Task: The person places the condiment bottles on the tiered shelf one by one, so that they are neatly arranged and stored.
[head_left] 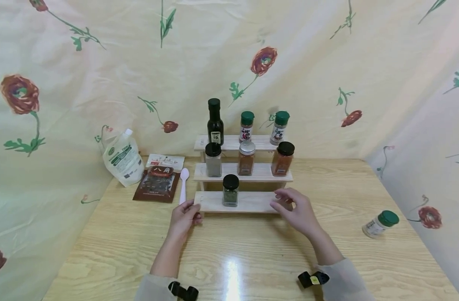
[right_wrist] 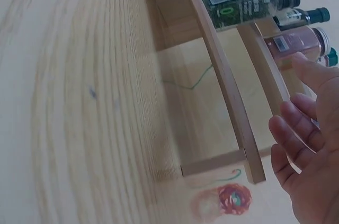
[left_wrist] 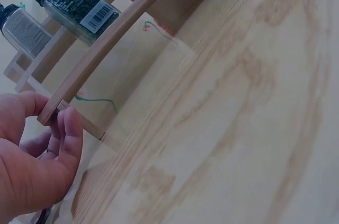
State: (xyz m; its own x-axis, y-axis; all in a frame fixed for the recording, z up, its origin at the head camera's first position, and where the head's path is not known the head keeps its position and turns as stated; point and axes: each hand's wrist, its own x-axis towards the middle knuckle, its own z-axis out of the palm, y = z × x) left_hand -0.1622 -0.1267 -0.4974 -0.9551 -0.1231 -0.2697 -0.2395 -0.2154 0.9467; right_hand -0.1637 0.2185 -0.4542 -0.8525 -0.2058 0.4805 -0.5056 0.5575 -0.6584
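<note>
Your left hand (head_left: 184, 218) pinches the left end of the wooden rack's (head_left: 252, 202) bottom step, fingers curled round its corner. Your right hand (head_left: 295, 211) hovers loosely open at the right end, seemingly not touching. A green-herb jar (head_left: 230, 190) stands on that step, at twelve o'clock between your hands, on the tabletop (head_left: 252, 259).

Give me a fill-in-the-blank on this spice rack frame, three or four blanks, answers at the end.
1. The square glass jar of green herbs stands on the ___ step of the three-tier wooden rack.
2. The left hand touches the rack's ___ end.
3. The green-capped jar off the rack lies on its ___ on the wooden table.
4. The pink plastic ___ lies beside the brown packet.

Missing: bottom; left; side; spoon
</note>
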